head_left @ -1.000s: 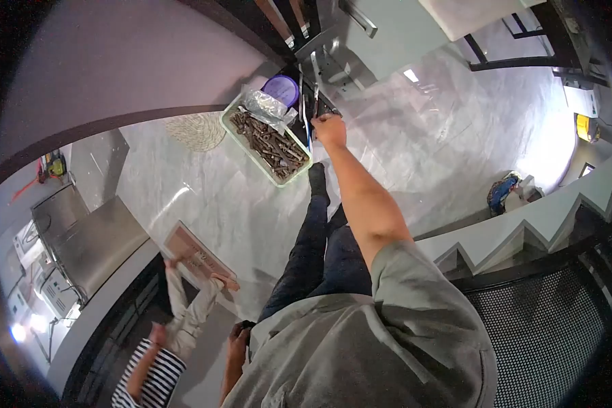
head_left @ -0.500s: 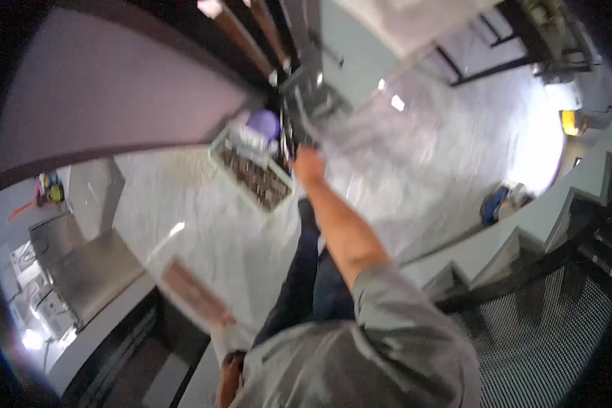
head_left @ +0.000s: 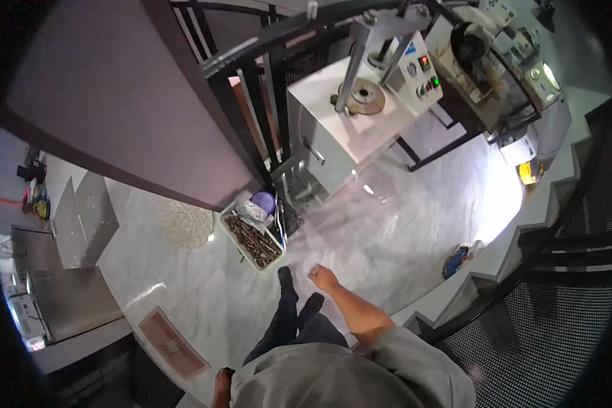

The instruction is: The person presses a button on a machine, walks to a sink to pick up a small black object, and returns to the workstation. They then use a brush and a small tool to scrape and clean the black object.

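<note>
My right hand (head_left: pixel 324 278) hangs in front of me over the pale marbled floor, fingers curled in. Whatever they hold, if anything, is hidden. Just beyond it to the left stands a pale green bin (head_left: pixel 265 266) filled with brown stick-like pieces (head_left: pixel 250 238). A purple round thing (head_left: pixel 264 202) and clear plastic (head_left: pixel 251 212) lie at its far end. Low at my left side, my left hand (head_left: pixel 222 386) shows only in part, with something dark at it; its fingers cannot be made out.
A white press machine (head_left: pixel 333 129) with a round plate stands ahead beside black railings (head_left: pixel 272 102). At left are a reddish mat (head_left: pixel 173 343), a woven round mat (head_left: pixel 185 223) and a grey box (head_left: pixel 85 221). Steps (head_left: pixel 483 289) and black mesh (head_left: pixel 523 333) run along the right.
My view has tilted up, bringing the press machine fully into sight. My right hand has drawn back from beside the bin toward my body. The picture is sharper.
</note>
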`<state>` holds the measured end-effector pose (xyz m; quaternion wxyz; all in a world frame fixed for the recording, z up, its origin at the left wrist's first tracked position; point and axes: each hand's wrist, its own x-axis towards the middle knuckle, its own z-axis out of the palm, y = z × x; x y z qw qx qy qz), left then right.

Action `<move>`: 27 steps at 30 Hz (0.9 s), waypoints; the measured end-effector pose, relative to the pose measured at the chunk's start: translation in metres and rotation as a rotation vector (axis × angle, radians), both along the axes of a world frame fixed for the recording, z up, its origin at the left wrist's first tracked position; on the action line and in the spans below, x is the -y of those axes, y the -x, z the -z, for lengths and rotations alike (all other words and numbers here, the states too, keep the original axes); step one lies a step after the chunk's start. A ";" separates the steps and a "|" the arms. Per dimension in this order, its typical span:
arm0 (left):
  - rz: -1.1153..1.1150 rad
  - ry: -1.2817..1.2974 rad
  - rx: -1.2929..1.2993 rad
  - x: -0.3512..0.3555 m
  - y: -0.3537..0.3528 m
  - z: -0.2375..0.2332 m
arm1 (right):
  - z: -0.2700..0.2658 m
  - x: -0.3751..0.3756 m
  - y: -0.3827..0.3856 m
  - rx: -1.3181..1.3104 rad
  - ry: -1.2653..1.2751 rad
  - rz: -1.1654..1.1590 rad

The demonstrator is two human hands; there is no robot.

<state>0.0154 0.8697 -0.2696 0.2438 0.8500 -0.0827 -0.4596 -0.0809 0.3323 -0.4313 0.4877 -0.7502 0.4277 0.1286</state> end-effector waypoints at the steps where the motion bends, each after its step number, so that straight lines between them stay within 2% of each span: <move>1: 0.041 -0.013 0.077 0.009 -0.005 0.004 | -0.006 -0.006 0.015 -0.013 0.026 0.004; 2: 0.083 -0.025 0.152 0.019 -0.008 0.009 | -0.010 -0.011 0.033 -0.031 0.055 0.011; 4: 0.159 -0.061 0.233 0.024 -0.010 0.016 | -0.034 -0.009 0.057 -0.040 0.052 -0.157; 7: 0.102 -0.026 0.298 0.037 -0.019 0.032 | -0.052 0.000 0.054 0.009 0.057 -0.183; 8: -0.058 0.054 0.222 0.041 -0.021 0.042 | -0.048 0.009 0.046 0.177 0.146 -0.204; 9: -0.216 0.126 0.144 0.042 -0.025 0.050 | -0.072 0.022 0.016 0.192 0.227 -0.176; 10: -0.197 0.063 0.099 0.046 -0.034 0.056 | -0.086 0.047 -0.019 0.206 0.297 -0.270; 11: -0.176 0.004 0.053 0.056 -0.048 0.059 | -0.157 0.066 -0.067 0.290 0.362 -0.220; 12: -0.089 0.048 0.024 0.068 -0.058 0.043 | -0.182 0.085 -0.109 0.550 0.411 -0.081; 13: 0.004 0.082 -0.010 0.083 -0.067 0.012 | -0.209 0.116 -0.158 0.584 0.592 -0.201; 14: 0.020 0.063 -0.019 0.085 -0.075 0.001 | -0.286 0.126 -0.192 0.670 0.574 -0.138; 15: -0.173 0.143 -0.117 0.091 -0.084 -0.004 | -0.336 0.139 -0.226 0.807 0.671 -0.090; 16: -0.377 0.242 -0.200 0.102 -0.095 -0.001 | -0.360 0.164 -0.264 0.846 0.707 -0.099; 17: -0.383 0.259 -0.186 0.105 -0.095 0.005 | -0.398 0.178 -0.289 0.841 0.772 -0.091; 19: -0.439 0.627 0.118 0.104 -0.086 0.020 | -0.432 0.218 -0.336 0.905 0.818 -0.114; 20: -0.732 0.514 -0.163 0.138 -0.090 -0.032 | -0.433 0.243 -0.361 0.888 0.906 -0.160; 22: -0.861 0.503 -0.182 0.167 -0.061 -0.065 | -0.429 0.278 -0.391 0.846 0.974 -0.308; 23: -0.950 0.489 -0.216 0.178 -0.054 -0.070 | -0.432 0.287 -0.396 0.827 1.086 -0.475; 24: -0.841 0.525 -0.174 0.148 -0.039 0.001 | -0.431 0.294 -0.401 0.815 1.124 -0.558; 25: -0.317 0.389 0.040 0.170 -0.019 -0.027 | -0.423 0.303 -0.400 0.796 1.157 -0.629; 27: -0.561 0.171 -0.058 0.186 0.023 0.004 | -0.399 0.313 -0.402 0.734 1.140 -0.699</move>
